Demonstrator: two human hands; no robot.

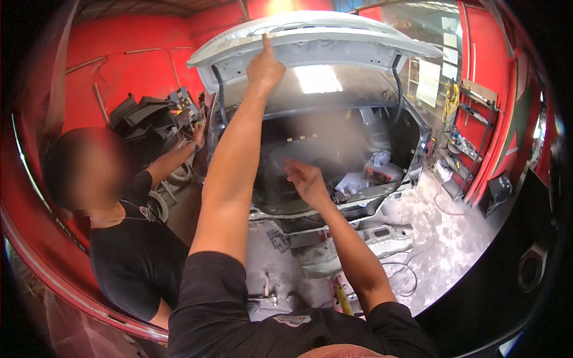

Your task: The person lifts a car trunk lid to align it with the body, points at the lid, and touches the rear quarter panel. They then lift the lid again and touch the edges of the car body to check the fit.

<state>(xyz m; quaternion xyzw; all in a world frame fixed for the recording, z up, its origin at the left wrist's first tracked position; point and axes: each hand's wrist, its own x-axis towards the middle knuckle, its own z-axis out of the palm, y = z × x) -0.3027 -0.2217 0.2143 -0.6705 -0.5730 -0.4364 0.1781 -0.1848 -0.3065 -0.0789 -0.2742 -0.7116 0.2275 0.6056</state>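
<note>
My left hand (266, 68) is raised high, its index finger stretched up against the lower edge of a white car tailgate (334, 45). Its other fingers look curled, and I see nothing held in them. The tailgate stands lifted on two dark struts, one at each side. Lower down, my right hand (305, 179) hovers before the open boot of the stripped car (274, 203), its fingers loosely bent and apart. A white crumpled sheet (352, 185) lies inside the boot, to the right of that hand.
A co-worker in a black shirt (134, 262) stands close at my left, one arm stretched towards the car. A detached metal panel (358, 247) lies on the floor behind the car. Dark parts (140, 119) are piled at left; a tool rack (474, 119) stands at right.
</note>
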